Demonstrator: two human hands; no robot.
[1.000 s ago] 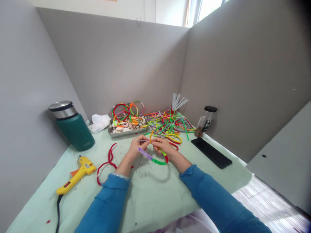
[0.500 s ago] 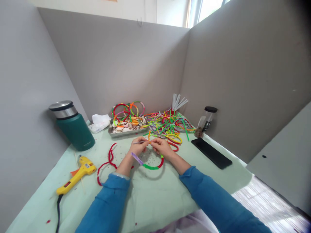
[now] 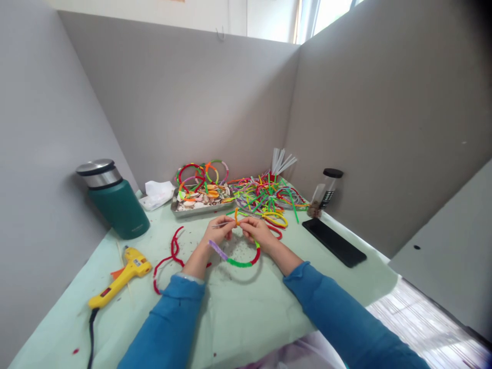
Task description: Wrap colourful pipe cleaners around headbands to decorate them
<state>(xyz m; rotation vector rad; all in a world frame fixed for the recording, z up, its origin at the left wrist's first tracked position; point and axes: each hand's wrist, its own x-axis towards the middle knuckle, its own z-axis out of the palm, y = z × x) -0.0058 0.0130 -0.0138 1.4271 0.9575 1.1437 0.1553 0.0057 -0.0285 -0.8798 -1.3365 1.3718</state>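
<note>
Both my hands meet over the middle of the table. My left hand (image 3: pixel 220 228) is closed in a pinch on a pipe-cleaner ring (image 3: pixel 240 264) banded in purple, green and red. My right hand (image 3: pixel 255 229) pinches the same ring beside an orange pipe cleaner (image 3: pixel 236 212), whose end sticks up between the fingertips. A thin greyish strand pokes out left from my left fingers; I cannot make out its kind. The ring's far part is hidden by the hands, and its purple end points left near my left wrist. Red pipe cleaners (image 3: pixel 175 251) lie curled left of my left forearm.
A yellow glue gun (image 3: pixel 121 277) with a black cord and a green bottle (image 3: pixel 119 202) stand left. Behind are a metal tray (image 3: pixel 203 209) of shells with finished rings, and a heap of pipe cleaners (image 3: pixel 265 195). A black phone (image 3: pixel 333 242) and a clear bottle (image 3: pixel 326 192) sit right.
Little differs. The fingers have shifted slightly around the orange pipe cleaner, and the ring has swung a few pixels to the right.
</note>
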